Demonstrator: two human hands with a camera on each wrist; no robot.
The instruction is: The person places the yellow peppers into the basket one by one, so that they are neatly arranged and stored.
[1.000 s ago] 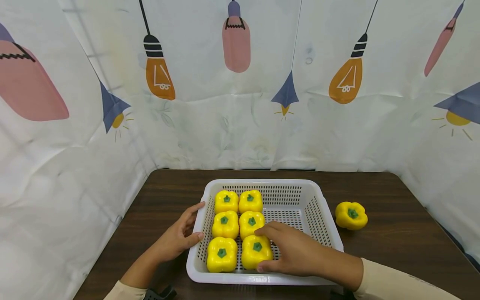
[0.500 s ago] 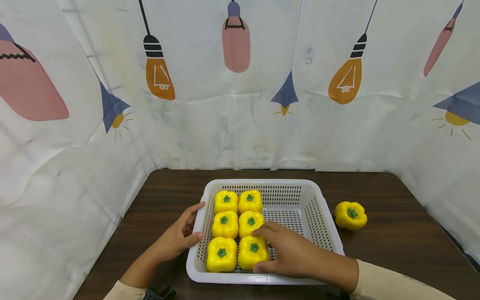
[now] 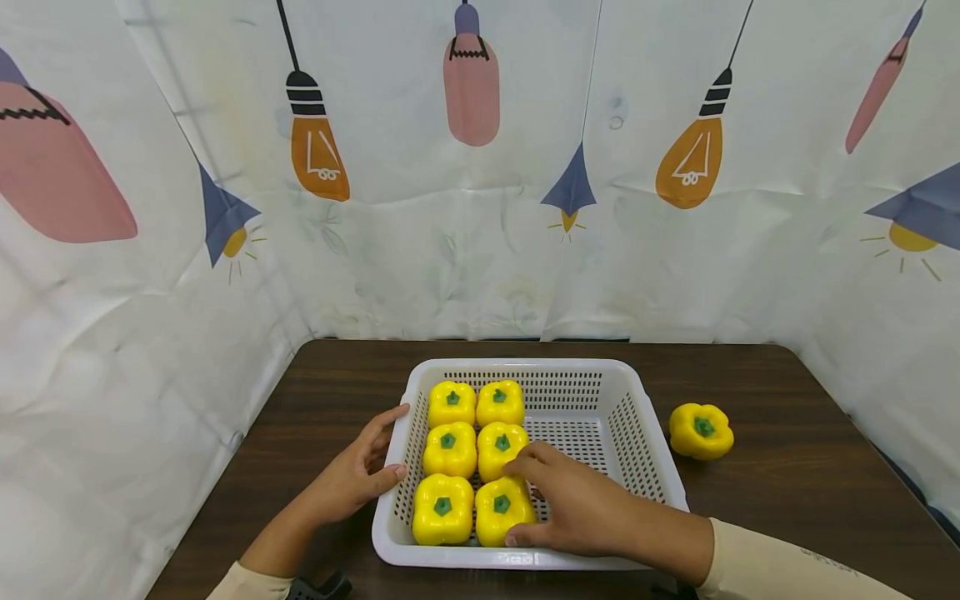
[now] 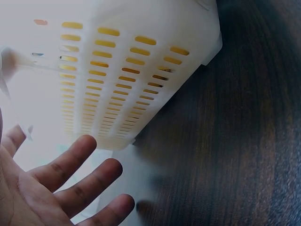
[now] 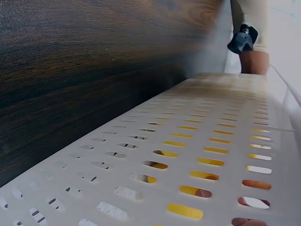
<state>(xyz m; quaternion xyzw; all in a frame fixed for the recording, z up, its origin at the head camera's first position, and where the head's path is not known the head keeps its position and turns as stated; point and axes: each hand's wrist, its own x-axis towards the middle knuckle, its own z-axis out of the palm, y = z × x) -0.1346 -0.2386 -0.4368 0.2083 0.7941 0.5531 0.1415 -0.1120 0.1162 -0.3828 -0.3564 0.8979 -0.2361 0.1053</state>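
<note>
A white perforated plastic basket (image 3: 570, 560) sits on the table with two columns of yellow bell peppers at its left, green stems up. My right hand (image 3: 585, 504) reaches over the front wall and grips the front bell pepper (image 3: 502, 515) of the second column, thumb on its near side and fingers on its far side. Left of it sits another bell pepper (image 3: 442, 521), close beside it. At the basket's left rim my left hand (image 3: 348, 479) rests with thumb and forefinger spread. In the left wrist view, several fingers (image 4: 75, 157) extend beside the slotted wall (image 4: 122, 89).
A single yellow bell pepper (image 3: 702, 433) lies on the dark wooden table (image 3: 780, 500), right of the basket. Bare slotted floor (image 3: 573, 435) shows in the basket's right part. A white patterned curtain (image 3: 480, 267) hangs around the table's back and sides.
My right hand has slid slightly left with the front bell pepper, narrowing the space to the one on its left. The left hand has stayed at the rim.
</note>
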